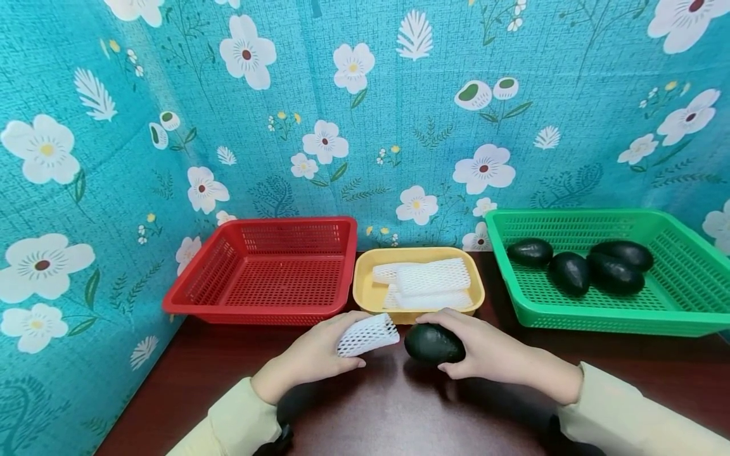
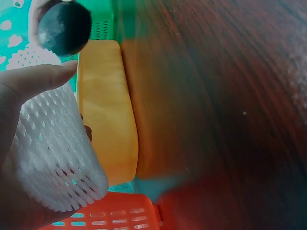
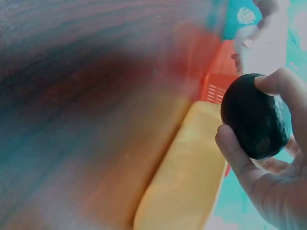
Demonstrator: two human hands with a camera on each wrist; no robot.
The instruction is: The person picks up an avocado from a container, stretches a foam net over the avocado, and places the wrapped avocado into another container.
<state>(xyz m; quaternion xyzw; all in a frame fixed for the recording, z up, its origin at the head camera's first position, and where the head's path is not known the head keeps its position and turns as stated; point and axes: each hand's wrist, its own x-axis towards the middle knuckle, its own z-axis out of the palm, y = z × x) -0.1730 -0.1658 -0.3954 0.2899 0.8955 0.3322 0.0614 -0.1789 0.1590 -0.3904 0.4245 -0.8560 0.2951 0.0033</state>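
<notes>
Floral cloth (image 1: 376, 114): teal, woven-textured, hanging behind.
Table (image 1: 388, 411): glossy wood grain; open surface between forearms, left edge slanting along cloth.
Green basket (image 1: 616, 320): right, perforated plastic, dark avocados (image 1: 570, 273) inside.
Red basket (image 1: 285, 278): left, perforated plastic.
Yellow tray (image 1: 419, 254): smooth, round-cornered, between baskets, holding foam nets (image 1: 433, 277).
Right hand (image 1: 479, 342): grips an oval avocado (image 1: 433, 344) before the tray.
Left hand (image 1: 313, 351): holds a white mesh sleeve (image 1: 367, 335), gap separating it from the avocado.
</notes>
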